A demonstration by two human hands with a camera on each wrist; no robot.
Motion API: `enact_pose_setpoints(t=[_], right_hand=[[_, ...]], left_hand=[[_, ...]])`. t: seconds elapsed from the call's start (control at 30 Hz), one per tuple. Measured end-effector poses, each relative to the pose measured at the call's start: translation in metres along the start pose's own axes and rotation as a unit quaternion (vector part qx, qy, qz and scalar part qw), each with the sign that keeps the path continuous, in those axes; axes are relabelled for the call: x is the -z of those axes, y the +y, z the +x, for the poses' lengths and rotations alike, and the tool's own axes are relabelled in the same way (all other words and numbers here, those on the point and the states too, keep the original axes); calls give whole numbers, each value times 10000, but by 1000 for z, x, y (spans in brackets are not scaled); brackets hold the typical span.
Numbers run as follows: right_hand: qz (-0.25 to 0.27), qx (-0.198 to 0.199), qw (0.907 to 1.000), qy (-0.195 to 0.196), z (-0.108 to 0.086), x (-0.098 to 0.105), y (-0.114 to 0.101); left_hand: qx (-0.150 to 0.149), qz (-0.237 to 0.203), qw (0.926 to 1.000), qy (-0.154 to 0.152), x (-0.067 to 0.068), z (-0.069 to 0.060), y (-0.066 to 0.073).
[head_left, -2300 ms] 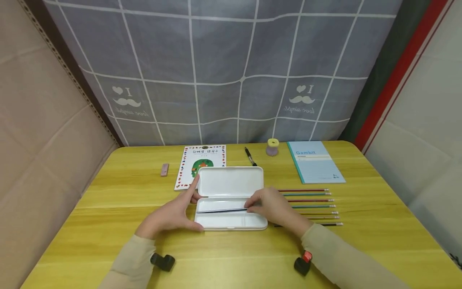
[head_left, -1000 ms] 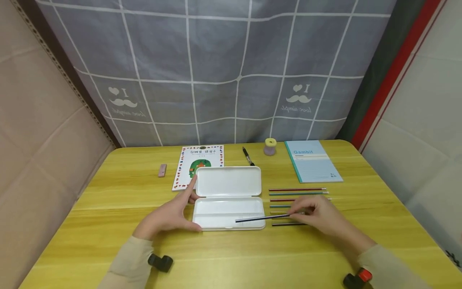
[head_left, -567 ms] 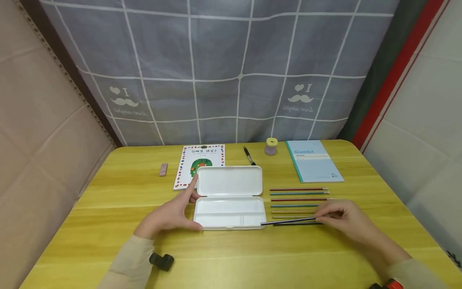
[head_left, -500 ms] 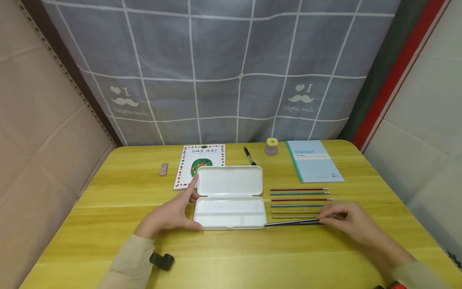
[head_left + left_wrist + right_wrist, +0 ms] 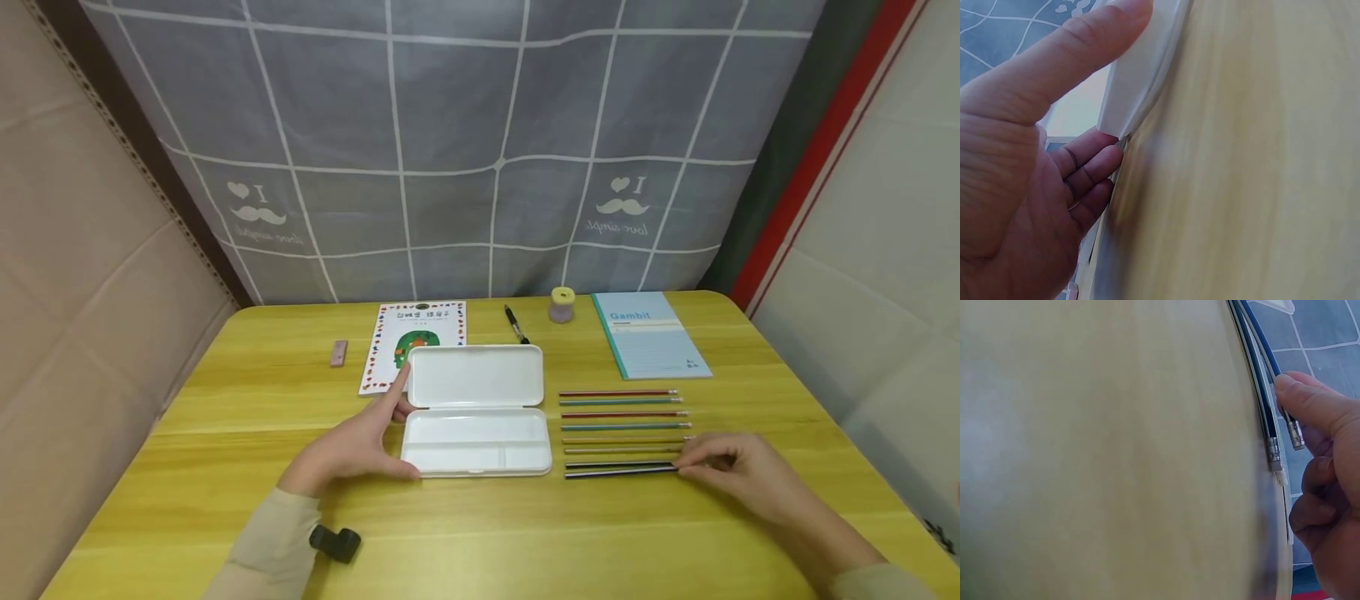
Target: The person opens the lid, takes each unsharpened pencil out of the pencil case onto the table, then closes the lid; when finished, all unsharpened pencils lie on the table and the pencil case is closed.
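My left hand (image 5: 348, 450) grips the left end of an open white pencil case (image 5: 477, 377), thumb at the front wall and index finger against the raised lid. In the left wrist view the thumb lies along the case wall (image 5: 1138, 75), other fingers curled behind. My right hand (image 5: 753, 475) pinches a dark blue pencil (image 5: 622, 473) near its eraser end, between thumb and index finger. That pencil lies nearest me, just in front of a black pencil (image 5: 607, 464). In the right wrist view its metal ferrule (image 5: 1296, 434) sticks out below the thumb.
Red pencils (image 5: 618, 392), green ones (image 5: 626, 427) and yellowish ones (image 5: 622, 440) lie in a row right of the case. Farther back are an eraser (image 5: 339, 353), a picture book (image 5: 382, 354), a pen (image 5: 515, 324), a yellow-and-purple spool-shaped thing (image 5: 562, 306) and a notebook (image 5: 651, 335).
My right hand has carried the dark blue pencil out of the case to the right and brought it down in front of the black pencil. The left hand has stayed at the case.
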State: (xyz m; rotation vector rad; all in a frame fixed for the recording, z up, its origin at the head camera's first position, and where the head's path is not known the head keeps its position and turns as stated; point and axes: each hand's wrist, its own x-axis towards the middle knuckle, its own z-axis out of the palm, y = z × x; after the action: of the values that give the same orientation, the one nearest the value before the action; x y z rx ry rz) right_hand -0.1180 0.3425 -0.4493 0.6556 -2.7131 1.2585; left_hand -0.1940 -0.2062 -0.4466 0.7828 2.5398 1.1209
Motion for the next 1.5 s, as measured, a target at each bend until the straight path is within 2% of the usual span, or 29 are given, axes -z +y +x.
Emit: enact_pose_setpoints(t=[0.13, 0.4, 0.63, 0.77, 1.03, 1.23, 1.37, 1.5], right_hand=[[-145, 46, 9999, -40, 1, 1, 0], [-357, 400, 9985, -142, 1, 4, 2], [-953, 828, 9920, -81, 0, 3, 2], [-1177, 940, 9886, -63, 1, 1, 0], [-1187, 900, 9888, -89, 0, 1, -2], [-1112, 504, 9923, 215, 0, 1, -11], [-930, 362, 9935, 553, 10, 1, -24], [-815, 413, 9937, 656, 27, -1, -38]], left_hand=[[-23, -27, 10000, -21, 0, 1, 0], [-43, -50, 10000, 13, 0, 1, 0], [-45, -40, 10000, 12, 0, 0, -1], [-22, -35, 10000, 9, 0, 0, -2], [149, -30, 9999, -12, 2, -1, 1], [171, -66, 9998, -20, 1, 1, 2], [200, -84, 9998, -19, 1, 1, 1], [241, -112, 9996, 41, 1, 1, 0]])
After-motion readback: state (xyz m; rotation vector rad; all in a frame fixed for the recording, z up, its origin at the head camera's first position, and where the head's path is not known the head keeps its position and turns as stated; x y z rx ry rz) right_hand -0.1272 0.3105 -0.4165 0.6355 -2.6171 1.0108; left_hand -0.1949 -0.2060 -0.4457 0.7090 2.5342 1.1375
